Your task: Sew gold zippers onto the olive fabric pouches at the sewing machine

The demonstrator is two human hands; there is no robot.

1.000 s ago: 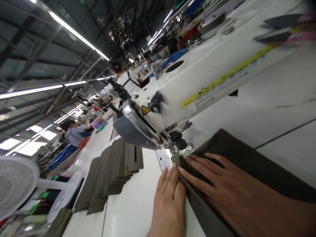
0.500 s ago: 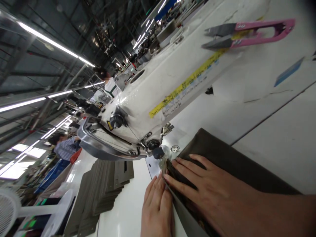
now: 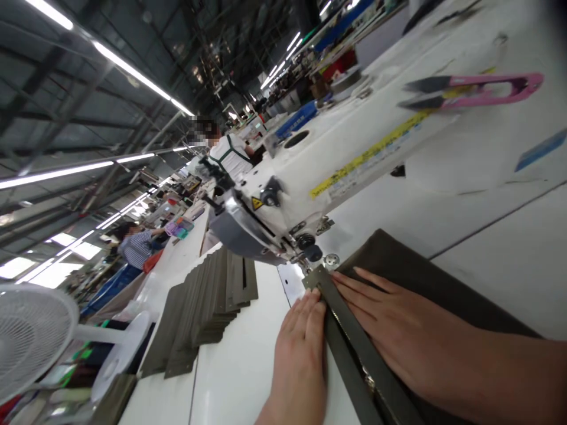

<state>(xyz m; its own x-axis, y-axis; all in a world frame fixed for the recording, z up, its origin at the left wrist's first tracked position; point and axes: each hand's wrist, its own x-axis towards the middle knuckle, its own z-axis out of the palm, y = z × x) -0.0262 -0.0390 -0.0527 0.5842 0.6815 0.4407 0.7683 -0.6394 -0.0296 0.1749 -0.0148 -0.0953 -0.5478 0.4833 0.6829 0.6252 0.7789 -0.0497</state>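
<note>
My left hand (image 3: 301, 342) lies flat on the table, fingers together, its fingertips pressing the near edge of an olive strip with a zipper (image 3: 349, 339). Flat along the strip's other side is my right hand (image 3: 394, 319), fingers stretched out over a dark olive fabric piece (image 3: 411, 277). The strip's far end reaches the needle area of a white sewing machine (image 3: 283, 206). Metal zipper parts show in the slot, close to the bottom edge of the view. Neither hand is wrapped around anything.
A fanned stack of olive panels (image 3: 204, 301) lies left of the machine head. Pink-handled thread snips (image 3: 482, 91) rest on the machine arm. A white fan (image 3: 35, 342) stands at lower left. Two people (image 3: 233, 156) are farther back.
The strip now lies flatter, with its slot and zipper showing. My right hand has moved outward from the strip's edge and my left hand lies alongside. The view has shifted.
</note>
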